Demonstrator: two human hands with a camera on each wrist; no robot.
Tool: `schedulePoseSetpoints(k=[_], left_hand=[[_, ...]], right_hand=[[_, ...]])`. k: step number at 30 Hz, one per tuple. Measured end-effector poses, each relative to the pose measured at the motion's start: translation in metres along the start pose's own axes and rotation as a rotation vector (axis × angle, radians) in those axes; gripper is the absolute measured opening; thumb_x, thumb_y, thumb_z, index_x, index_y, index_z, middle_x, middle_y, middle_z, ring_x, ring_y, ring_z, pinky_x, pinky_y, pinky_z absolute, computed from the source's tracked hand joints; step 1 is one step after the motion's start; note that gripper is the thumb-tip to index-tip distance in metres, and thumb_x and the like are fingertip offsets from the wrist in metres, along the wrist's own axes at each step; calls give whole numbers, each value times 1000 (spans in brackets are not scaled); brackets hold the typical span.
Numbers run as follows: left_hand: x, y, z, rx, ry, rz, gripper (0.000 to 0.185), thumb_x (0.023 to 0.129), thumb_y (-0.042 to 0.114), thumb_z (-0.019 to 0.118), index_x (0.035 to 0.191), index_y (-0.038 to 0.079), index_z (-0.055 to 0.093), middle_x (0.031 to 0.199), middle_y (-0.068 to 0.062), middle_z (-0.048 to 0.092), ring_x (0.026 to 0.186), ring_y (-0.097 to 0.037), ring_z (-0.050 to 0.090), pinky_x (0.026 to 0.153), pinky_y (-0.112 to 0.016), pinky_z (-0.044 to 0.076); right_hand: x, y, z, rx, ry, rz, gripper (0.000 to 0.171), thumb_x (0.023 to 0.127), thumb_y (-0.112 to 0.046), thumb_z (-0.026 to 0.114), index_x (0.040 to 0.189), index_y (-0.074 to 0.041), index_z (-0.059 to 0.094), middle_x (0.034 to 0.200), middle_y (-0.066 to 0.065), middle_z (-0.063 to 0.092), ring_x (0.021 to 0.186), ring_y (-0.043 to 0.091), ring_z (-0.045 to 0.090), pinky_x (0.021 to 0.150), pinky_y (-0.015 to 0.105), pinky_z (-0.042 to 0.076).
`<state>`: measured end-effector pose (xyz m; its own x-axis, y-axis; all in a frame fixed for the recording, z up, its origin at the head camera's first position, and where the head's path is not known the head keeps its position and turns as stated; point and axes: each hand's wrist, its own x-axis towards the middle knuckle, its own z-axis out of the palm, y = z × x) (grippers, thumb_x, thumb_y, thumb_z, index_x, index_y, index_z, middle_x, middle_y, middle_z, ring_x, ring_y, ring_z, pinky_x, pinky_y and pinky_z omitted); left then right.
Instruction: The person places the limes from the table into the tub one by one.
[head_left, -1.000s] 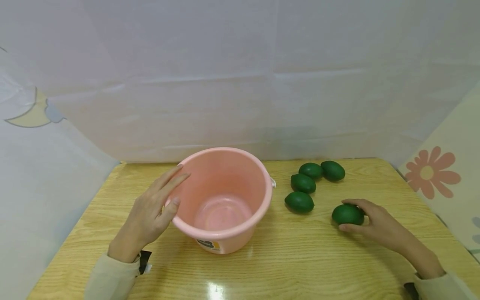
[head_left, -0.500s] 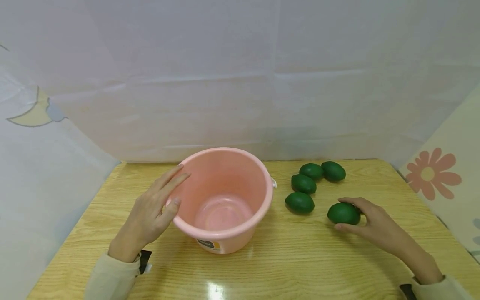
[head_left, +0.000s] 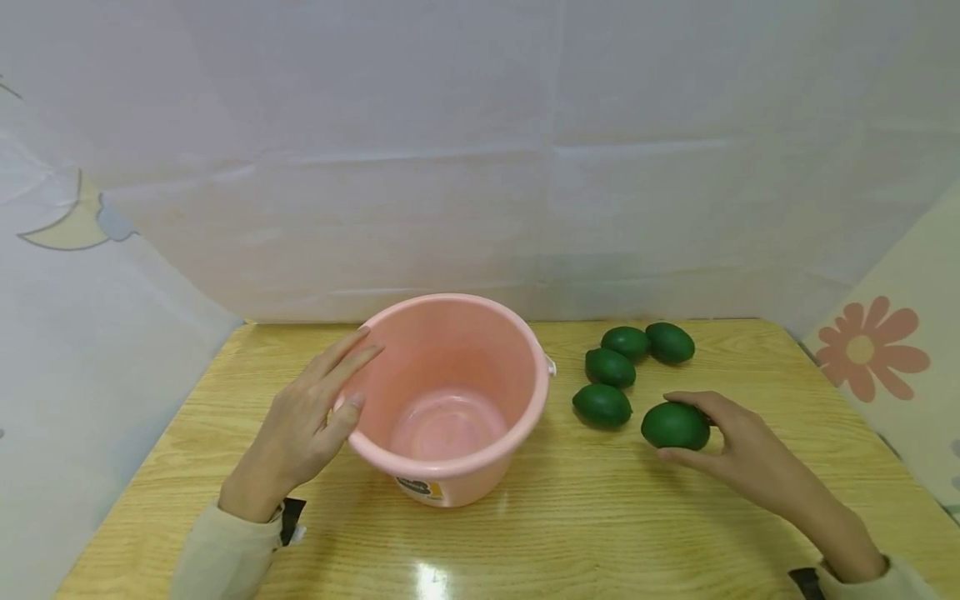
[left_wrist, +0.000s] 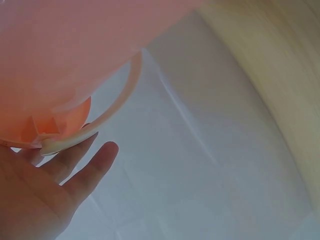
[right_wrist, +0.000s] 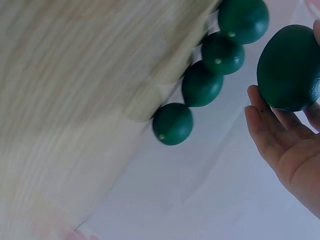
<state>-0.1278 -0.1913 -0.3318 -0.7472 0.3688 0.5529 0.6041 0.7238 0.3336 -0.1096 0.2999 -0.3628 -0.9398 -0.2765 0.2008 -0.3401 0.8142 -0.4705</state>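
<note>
Pale wood-grain tabletop (head_left: 525,533) lay nearest the viewer, glossy enough to let a round thing roll. On it stood the pink plastic bucket (head_left: 450,400), open and with nothing inside. The left hand (head_left: 303,425) rested flat against the bucket's left wall, fingers straight, thumb near the rim; the left wrist view showed those fingers (left_wrist: 90,167) just under the bucket's pale hoop handle (left_wrist: 100,122).

To the right of the bucket, the right hand (head_left: 731,446) curled its fingers and thumb round a smooth dark green egg-shaped fruit (head_left: 675,426), low over the tabletop or touching it; I could not tell which. The hold looked shallow, mostly fingertips, so the fruit might have slipped and rolled off.

Farther right of the bucket and beyond the held fruit sat four more dark green fruits (head_left: 602,405), closely grouped. A careless sweep of the wrist could have knocked them apart. An unsteady left palm could have tipped the light bucket.
</note>
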Motion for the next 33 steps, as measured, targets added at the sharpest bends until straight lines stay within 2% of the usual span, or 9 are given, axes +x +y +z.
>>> schedulePoseSetpoints(k=[7,12,17,21,24,28,33], left_hand=[[0,2,-2,-23,-30,-35,54,93,21,49,147,21,49,159,-3,39,136,-35,49,83,-60,53],[-1,5,-5,-55,-67,-105,51,98,25,46,149,22,46,161,-1,34,141,-36,42,93,-68,45],[1,8,-5,-90,-64,-159,49,101,27,44,149,23,46,161,1,35,144,-35,40,99,-69,40],[2,9,-6,-99,-72,-150,49,100,26,48,149,20,47,161,-1,35,144,-36,39,100,-69,40],[3,8,-6,-89,-80,-126,49,99,24,48,148,20,47,161,-3,35,144,-37,39,99,-69,40],[3,7,-6,-67,-81,-110,50,99,24,47,149,21,46,161,-3,35,144,-36,38,99,-68,41],[2,6,-5,-52,-76,-104,50,99,23,47,149,22,46,160,-3,35,144,-35,38,100,-67,41]], right_hand=[[-1,-18,3,22,38,-57,67,74,-31,85,133,-14,59,125,11,64,100,14,65,75,24,54],[-1,-27,5,23,55,-85,66,74,-32,86,132,-15,59,126,10,64,102,19,66,77,24,55],[-1,-34,6,35,52,-92,66,74,-32,86,132,-17,59,127,9,64,102,20,66,76,24,55],[0,-38,7,29,79,-125,68,72,-31,87,133,-18,59,126,6,65,103,6,63,77,24,55],[2,-41,7,22,118,-151,69,70,-29,88,132,-19,59,123,4,66,104,-6,57,79,18,52],[6,-48,6,26,172,-176,69,68,-26,90,130,-20,61,120,1,67,104,-10,54,83,7,44],[10,-57,2,40,200,-180,68,68,-24,90,129,-19,61,119,2,67,101,-11,54,82,6,43]])
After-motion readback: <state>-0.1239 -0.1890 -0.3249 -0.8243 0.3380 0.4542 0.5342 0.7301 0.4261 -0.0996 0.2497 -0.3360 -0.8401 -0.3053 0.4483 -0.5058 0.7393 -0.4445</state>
